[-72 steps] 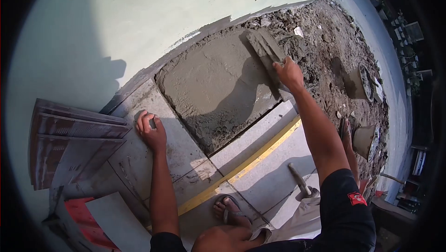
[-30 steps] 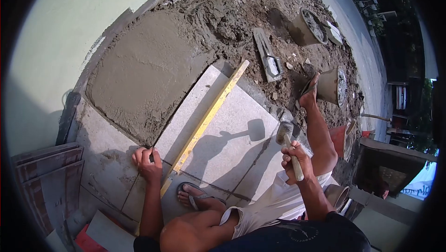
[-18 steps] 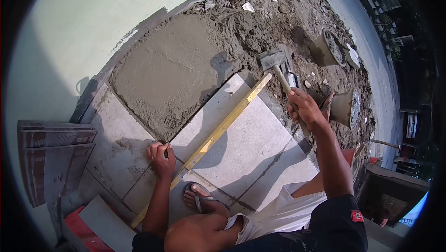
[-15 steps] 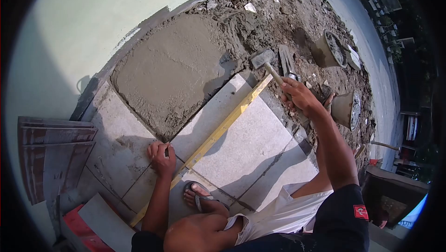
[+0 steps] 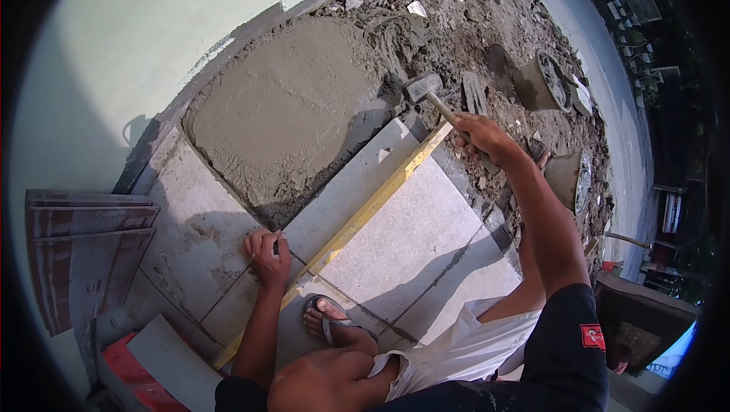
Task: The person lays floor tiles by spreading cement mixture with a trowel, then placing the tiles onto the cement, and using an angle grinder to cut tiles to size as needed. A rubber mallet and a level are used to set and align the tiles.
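Note:
My right hand (image 5: 484,141) is wrapped round the handle of a hammer (image 5: 423,87), whose blocky grey head hangs just past the tile corner, by the wet mortar. My left hand (image 5: 268,258) rests at the near corner of the mortar bed (image 5: 281,100), fingers curled; a small dark thing shows at its thumb, too little to name. Between the hands a long yellow straightedge (image 5: 372,203) lies diagonally across the pale floor tiles (image 5: 414,222). Smooth grey mortar fills the area beyond the tile edge.
Buckets (image 5: 541,81) stand on the rubble soil (image 5: 487,24) at right, near a flat grey tool (image 5: 474,93). Stacked tiles (image 5: 91,252) lean at the wall (image 5: 137,47) on the left. A red-and-white box (image 5: 163,366) lies at lower left. My sandalled foot (image 5: 331,321) stands on the tiles.
My right hand and the hammer have shifted slightly left and up in view, the head drawing nearer the mortar edge. My left hand stays at the same tile corner.

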`<state>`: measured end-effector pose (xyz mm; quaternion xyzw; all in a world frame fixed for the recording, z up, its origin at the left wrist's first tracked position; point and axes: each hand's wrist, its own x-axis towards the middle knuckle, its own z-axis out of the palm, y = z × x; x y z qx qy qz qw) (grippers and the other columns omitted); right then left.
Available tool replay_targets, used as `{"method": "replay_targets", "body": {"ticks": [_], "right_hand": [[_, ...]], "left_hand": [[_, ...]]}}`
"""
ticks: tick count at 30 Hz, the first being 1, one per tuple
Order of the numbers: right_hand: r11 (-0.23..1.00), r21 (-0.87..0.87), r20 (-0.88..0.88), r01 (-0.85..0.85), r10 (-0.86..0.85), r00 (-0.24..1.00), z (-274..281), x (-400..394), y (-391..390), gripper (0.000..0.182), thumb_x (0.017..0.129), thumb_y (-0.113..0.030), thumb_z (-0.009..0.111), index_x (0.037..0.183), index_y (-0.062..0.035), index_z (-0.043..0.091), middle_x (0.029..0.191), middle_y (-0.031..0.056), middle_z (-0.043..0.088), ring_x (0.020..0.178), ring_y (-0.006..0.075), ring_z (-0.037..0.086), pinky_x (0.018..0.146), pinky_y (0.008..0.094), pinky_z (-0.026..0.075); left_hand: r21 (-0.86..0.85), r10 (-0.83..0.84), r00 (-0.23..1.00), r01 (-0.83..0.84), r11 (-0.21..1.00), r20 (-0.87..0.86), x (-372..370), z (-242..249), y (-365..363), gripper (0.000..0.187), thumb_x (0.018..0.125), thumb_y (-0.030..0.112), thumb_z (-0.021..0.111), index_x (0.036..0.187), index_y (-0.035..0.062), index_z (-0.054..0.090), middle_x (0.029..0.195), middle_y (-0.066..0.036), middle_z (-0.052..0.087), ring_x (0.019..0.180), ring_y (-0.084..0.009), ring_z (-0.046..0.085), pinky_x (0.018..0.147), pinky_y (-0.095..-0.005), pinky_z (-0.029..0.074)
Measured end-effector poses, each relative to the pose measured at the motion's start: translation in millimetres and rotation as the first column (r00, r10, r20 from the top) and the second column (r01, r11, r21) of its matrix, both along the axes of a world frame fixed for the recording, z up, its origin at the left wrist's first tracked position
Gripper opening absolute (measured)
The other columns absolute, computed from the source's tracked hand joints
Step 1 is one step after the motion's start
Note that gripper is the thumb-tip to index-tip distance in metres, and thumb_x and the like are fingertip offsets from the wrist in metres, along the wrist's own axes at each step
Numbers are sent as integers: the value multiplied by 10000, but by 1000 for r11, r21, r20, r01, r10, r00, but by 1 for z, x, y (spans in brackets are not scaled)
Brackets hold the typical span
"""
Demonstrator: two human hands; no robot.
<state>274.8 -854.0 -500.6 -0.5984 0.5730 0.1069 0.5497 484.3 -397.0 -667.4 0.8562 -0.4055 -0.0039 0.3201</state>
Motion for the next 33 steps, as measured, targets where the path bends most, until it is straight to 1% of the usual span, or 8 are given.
{"method": "replay_targets", "body": {"ticks": [4,8,10,11,14,18,26,33], "right_hand": [[984,80,-77,-161,167,983,7,1,0,472,1086,-260,488,1510,-56,453,734,-15,547,512,63,470,432,243,417],[997,35,-2,-75,76,997,-2,-3,-5,548,1082,-261,492,1586,-71,391,713,-20,529,503,62,452,429,246,411],[1000,-18,-6,-9,9,1000,5,3,3,520,1082,-262,495,1565,-79,436,698,-23,518,502,61,448,429,250,408],[994,-29,-83,-103,101,991,6,4,6,423,1087,-306,501,1437,-74,555,741,8,546,516,93,476,438,295,429],[987,-32,-55,-159,158,986,-3,-3,7,345,1091,-315,496,1291,-54,600,748,20,554,517,101,487,436,305,431],[982,33,-58,-187,189,980,2,-7,11,346,1090,-302,502,1281,-27,588,752,30,553,517,103,485,430,299,423],[989,-74,-3,-127,127,992,11,-15,15,499,1102,-302,493,1547,-80,457,726,-26,530,524,56,447,444,246,407],[979,-147,-15,-141,140,990,9,-4,24,566,1084,-343,528,1581,-98,415,715,-39,513,523,28,444,440,209,385]], "left_hand": [[17,-13,1000,13,1000,-21,2,1,1,70,892,105,714,883,75,651,1004,-101,628,977,-351,576,886,-490,453],[26,-15,999,16,1000,-50,3,3,1,70,893,116,717,892,73,661,1013,-103,631,988,-352,577,898,-488,454],[30,-19,1000,20,999,-22,3,6,0,78,892,97,717,885,66,646,1001,-116,630,980,-359,579,894,-494,452],[22,-48,998,49,999,-42,3,4,0,78,892,97,717,885,66,646,1001,-116,630,980,-359,579,894,-494,452],[1,-54,998,55,999,-29,2,-7,1,67,903,103,711,894,61,661,1000,-120,633,986,-358,581,902,-492,452],[-1,-54,999,54,999,1,4,-6,1,63,911,108,713,907,56,678,1002,-120,639,994,-352,584,911,-484,453],[12,-70,998,70,997,-6,6,-3,3,61,897,101,730,903,56,688,1007,-117,646,997,-341,586,914,-481,452],[35,-72,997,73,997,-10,9,-9,7,78,881,116,754,942,83,718,1029,-72,634,998,-316,584,914,-474,450]]}}
